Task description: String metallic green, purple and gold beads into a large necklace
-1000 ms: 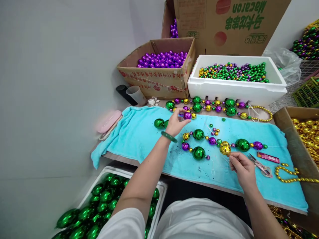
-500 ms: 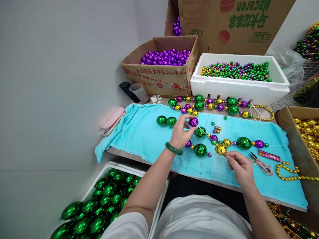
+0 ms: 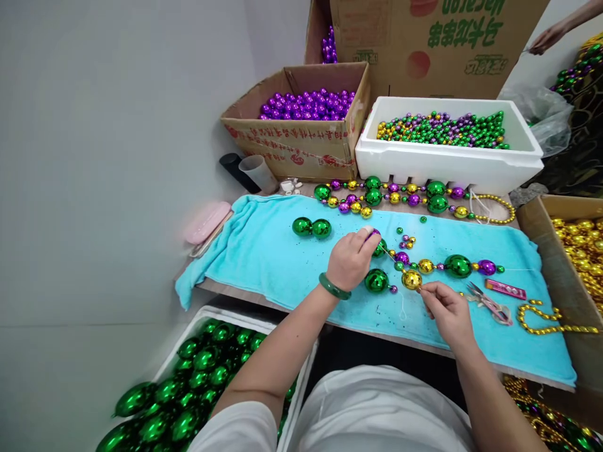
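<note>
My left hand (image 3: 351,258), a green bangle on its wrist, is closed on a shiny purple bead (image 3: 374,233), mostly hidden by the fingers. A thin white string (image 3: 389,253) runs from there toward a large gold bead (image 3: 411,279). At that gold bead's right end, the fingertips of my right hand (image 3: 447,311) are pinched together. Behind it lies a strung row with a gold bead (image 3: 426,266), a big green bead (image 3: 458,266) and a purple bead (image 3: 487,267). Another green bead (image 3: 376,280) rests below my left fingers, beside a loop of string (image 3: 402,307).
Scissors (image 3: 490,302) and a pink packet (image 3: 505,289) lie right on the blue towel (image 3: 264,263). Finished-looking bead strands (image 3: 394,198) lie behind. A purple-bead carton (image 3: 292,141), white foam box (image 3: 447,160) and gold-bead carton (image 3: 560,251) surround the table. A co-worker's hand (image 3: 549,39) shows upper right.
My left hand has turned over and shifted right, covering most of the purple bead. My right hand keeps its pinch at the gold bead. A co-worker's hand has come into view.
</note>
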A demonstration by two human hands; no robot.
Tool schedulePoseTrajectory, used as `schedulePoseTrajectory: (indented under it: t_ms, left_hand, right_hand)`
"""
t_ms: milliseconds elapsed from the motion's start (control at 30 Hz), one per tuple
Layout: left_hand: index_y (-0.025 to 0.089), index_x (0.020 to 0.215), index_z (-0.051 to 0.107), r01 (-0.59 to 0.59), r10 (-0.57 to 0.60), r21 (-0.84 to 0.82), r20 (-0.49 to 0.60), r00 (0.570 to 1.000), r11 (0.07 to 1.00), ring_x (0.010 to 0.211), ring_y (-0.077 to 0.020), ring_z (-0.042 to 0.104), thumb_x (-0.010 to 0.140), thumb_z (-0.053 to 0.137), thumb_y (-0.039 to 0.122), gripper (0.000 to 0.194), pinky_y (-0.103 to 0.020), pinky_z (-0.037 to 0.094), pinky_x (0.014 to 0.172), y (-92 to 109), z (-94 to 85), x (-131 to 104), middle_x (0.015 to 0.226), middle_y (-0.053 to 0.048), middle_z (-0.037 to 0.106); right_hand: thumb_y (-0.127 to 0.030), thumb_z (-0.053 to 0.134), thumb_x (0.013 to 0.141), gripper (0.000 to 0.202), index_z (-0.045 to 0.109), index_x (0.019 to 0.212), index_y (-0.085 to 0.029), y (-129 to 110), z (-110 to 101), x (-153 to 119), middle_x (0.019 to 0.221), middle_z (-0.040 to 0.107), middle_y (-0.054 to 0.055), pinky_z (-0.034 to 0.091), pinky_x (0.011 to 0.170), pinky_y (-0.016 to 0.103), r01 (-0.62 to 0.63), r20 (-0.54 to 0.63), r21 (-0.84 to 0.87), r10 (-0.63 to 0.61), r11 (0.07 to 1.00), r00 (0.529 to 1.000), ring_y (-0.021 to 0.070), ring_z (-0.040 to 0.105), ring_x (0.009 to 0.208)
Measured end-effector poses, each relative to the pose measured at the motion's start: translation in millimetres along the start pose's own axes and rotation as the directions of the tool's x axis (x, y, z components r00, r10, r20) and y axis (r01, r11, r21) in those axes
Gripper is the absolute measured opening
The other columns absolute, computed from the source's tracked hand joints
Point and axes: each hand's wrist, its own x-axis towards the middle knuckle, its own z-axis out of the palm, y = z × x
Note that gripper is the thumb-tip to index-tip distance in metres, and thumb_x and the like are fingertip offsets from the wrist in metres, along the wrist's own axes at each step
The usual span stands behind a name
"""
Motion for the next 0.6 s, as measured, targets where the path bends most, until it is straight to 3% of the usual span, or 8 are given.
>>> schedulePoseTrajectory:
  t_ms: [233,433,533,600]
  left_hand:
    - [0.019,0.114,0.057,-0.215,0.218,-0.069,0.048,0.975,0.974,0.083,-0.0186,0.058,0.088,0.044,0.011,0.029,-0.033,0.048,0.072,13.9,6.9,0.1,0.111,-0.011,0.064]
    - [0.022,0.118,0.056,-0.308,0.300,-0.283,-0.073,0.951,0.908,0.099,-0.0192,0.058,0.085,0.048,0.011,0.036,-0.033,0.050,0.083,21.9,5.8,6.2,0.119,-0.011,0.060]
    - [0.021,0.112,0.060,-0.125,0.112,-0.298,-0.061,0.992,0.947,0.098,-0.0190,0.059,0.086,0.051,0.017,0.028,-0.032,0.050,0.082,10.6,13.0,22.6,0.114,-0.010,0.061]
    - [0.017,0.105,0.064,0.073,-0.039,-0.289,0.121,0.992,0.954,0.096,-0.0197,0.060,0.089,0.048,0.020,0.023,-0.033,0.050,0.082,0.4,25.8,41.7,0.103,-0.010,0.063]
  right_hand:
    - [-0.040,0.064,0.077,0.023,0.063,0.077,-0.017,3.1,5.5,4.4,0.052,0.047,-0.004,0.035,0.044,0.022,-0.043,-0.002,0.065,0.043,0.997,0.999,0.0087,0.043,0.047]
    - [-0.041,0.070,0.073,0.026,0.058,0.073,-0.018,11.6,3.7,13.9,0.053,0.055,-0.003,0.033,0.037,0.019,-0.101,-0.053,0.281,0.121,0.954,0.991,0.0095,0.049,0.043]
    - [-0.036,0.069,0.076,0.021,0.059,0.075,-0.018,15.7,-10.8,16.4,0.056,0.057,-0.003,0.033,0.037,0.018,-0.021,-0.115,0.356,0.066,0.934,0.991,0.0090,0.050,0.045]
    - [-0.033,0.069,0.077,0.017,0.060,0.077,-0.019,16.6,-22.4,16.4,0.057,0.058,-0.003,0.033,0.038,0.018,0.025,-0.158,0.383,0.038,0.923,0.987,0.0086,0.051,0.047]
